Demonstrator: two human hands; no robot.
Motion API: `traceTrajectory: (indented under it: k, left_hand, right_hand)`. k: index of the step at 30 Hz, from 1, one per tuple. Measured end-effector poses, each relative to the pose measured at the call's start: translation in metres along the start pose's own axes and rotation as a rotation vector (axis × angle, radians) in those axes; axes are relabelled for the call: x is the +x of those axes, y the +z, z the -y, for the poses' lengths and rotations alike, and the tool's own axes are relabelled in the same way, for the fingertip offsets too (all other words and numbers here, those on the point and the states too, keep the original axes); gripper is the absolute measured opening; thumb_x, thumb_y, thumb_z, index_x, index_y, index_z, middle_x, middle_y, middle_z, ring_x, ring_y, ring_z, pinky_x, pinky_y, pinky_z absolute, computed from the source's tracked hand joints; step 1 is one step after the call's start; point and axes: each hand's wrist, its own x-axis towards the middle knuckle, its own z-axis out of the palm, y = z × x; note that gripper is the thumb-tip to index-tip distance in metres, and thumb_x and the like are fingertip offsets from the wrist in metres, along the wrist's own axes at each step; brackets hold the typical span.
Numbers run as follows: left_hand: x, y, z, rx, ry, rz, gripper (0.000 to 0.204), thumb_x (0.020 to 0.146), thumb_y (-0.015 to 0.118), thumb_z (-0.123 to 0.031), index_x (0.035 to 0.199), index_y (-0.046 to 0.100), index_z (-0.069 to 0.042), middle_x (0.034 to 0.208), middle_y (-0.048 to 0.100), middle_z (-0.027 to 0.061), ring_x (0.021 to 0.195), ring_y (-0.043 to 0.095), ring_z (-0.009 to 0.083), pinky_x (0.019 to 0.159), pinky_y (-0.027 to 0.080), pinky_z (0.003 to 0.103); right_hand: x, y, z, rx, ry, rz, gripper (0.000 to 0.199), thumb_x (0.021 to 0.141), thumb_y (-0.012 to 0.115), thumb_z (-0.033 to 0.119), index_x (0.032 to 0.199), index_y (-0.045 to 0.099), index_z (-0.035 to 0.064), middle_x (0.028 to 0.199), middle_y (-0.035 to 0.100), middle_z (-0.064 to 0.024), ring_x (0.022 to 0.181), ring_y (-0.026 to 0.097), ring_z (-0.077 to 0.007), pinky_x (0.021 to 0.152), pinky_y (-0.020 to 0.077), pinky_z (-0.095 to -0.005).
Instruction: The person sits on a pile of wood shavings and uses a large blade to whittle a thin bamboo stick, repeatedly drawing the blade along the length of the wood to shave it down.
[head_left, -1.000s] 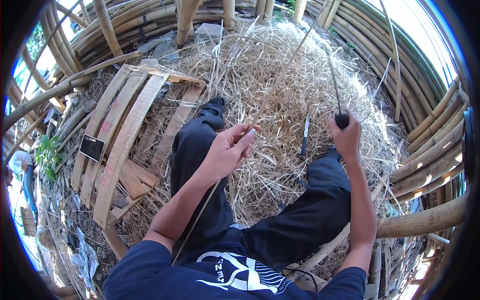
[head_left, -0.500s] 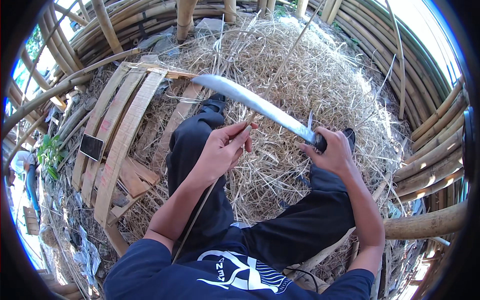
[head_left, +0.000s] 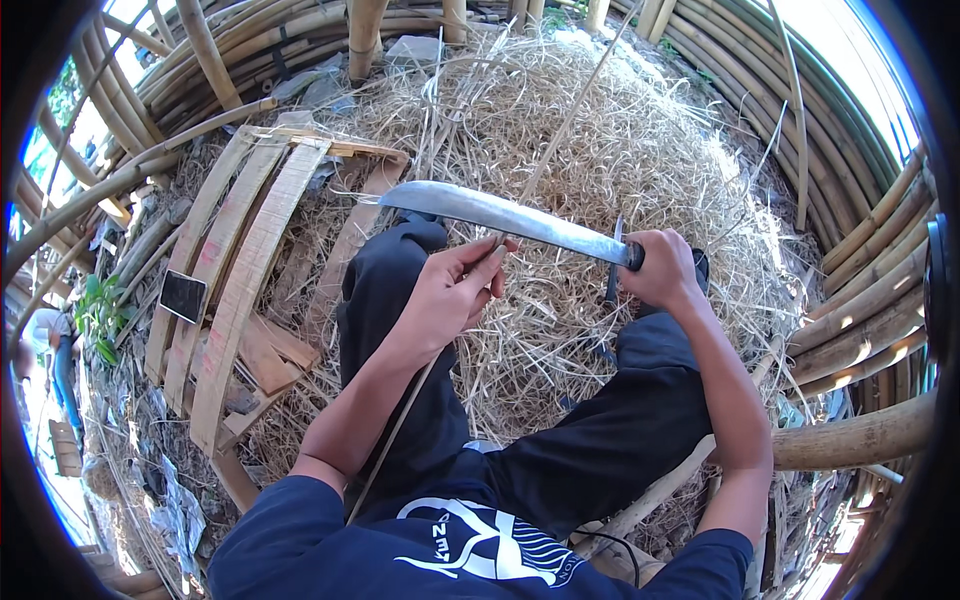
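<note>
My right hand (head_left: 660, 268) is closed round the dark handle of a machete. Its long, slightly curved blade (head_left: 500, 214) points left, across the space above my knees. My left hand (head_left: 455, 290) pinches a long thin bamboo strip (head_left: 573, 118) between thumb and fingers, just on the near side of the blade. The strip slants from the far right down through this hand to my lap. Where it meets the machete, blade and strip overlap, and I cannot tell whether the edge touches. A pale curled shaving (head_left: 355, 197) lies by the blade's tip.
Thin shavings (head_left: 600, 150) are heaped between and beyond my legs. Wooden slats (head_left: 262, 270) stand at left, with a dark phone-like rectangle (head_left: 184, 296) on them. Bamboo poles (head_left: 850, 350) line the right and far sides. A narrow pointed piece (head_left: 618, 232) stands near the machete handle.
The machete's handle has moved away from me while its tip has come nearer, so the blade lies more level. My left hand and the strip have stayed almost in place.
</note>
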Motion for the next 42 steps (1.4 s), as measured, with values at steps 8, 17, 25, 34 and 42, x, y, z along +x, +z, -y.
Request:
traceTrajectory:
  k: [8,17,25,34,42]
  left_hand:
    - [0.003,0.002,0.003,0.001,0.005,-0.006,0.025,0.102,0.046,-0.015,0.121,0.057,-0.003,0.075,0.054,-0.0014,0.038,0.028,-0.0017,0.035,0.019,0.017]
    - [-0.012,-0.002,0.004,0.041,-0.029,0.022,0.026,0.101,0.045,-0.012,0.122,0.056,0.0,0.074,0.055,-0.0012,0.039,0.03,-0.0022,0.035,0.021,0.016]
    - [-0.01,-0.003,0.005,0.08,-0.017,-0.054,0.026,0.101,0.046,-0.014,0.121,0.056,-0.001,0.072,0.053,-0.0029,0.04,0.03,-0.0024,0.036,0.02,0.016]
    - [-0.013,-0.003,0.002,0.121,-0.041,-0.032,0.026,0.101,0.048,-0.014,0.121,0.057,-0.001,0.067,0.049,-0.0042,0.041,0.031,-0.0024,0.036,0.02,0.016]
    - [-0.016,-0.005,0.001,0.133,-0.04,-0.028,0.025,0.101,0.047,-0.013,0.121,0.057,-0.001,0.068,0.049,-0.0034,0.04,0.031,-0.002,0.037,0.02,0.016]
  right_hand:
    - [0.003,0.0,-0.009,-0.006,0.029,-0.002,0.014,0.064,0.065,0.023,0.069,0.07,0.0107,0.06,0.062,-0.0135,0.062,0.064,-0.033,0.066,0.0524,-0.0435]
    - [-0.015,0.0,-0.063,-0.011,0.311,-0.163,0.023,0.072,0.068,0.027,0.074,0.07,0.0041,0.068,0.065,-0.0171,0.068,0.064,-0.035,0.069,0.0515,-0.0423]
    - [-0.015,-0.008,0.002,0.053,-0.094,0.007,0.012,0.065,0.069,0.021,0.07,0.069,0.0096,0.062,0.062,-0.0125,0.062,0.063,-0.0332,0.068,0.0521,-0.0412]
    - [-0.008,-0.004,-0.042,0.108,0.335,-0.063,0.016,0.069,0.066,0.022,0.071,0.068,0.0061,0.062,0.062,-0.0151,0.063,0.064,-0.0332,0.067,0.0508,-0.042]
    - [-0.001,-0.009,-0.031,0.039,0.099,0.034,0.019,0.068,0.068,0.024,0.067,0.066,0.0051,0.064,0.062,-0.0161,0.064,0.063,-0.0334,0.064,0.0499,-0.0437]
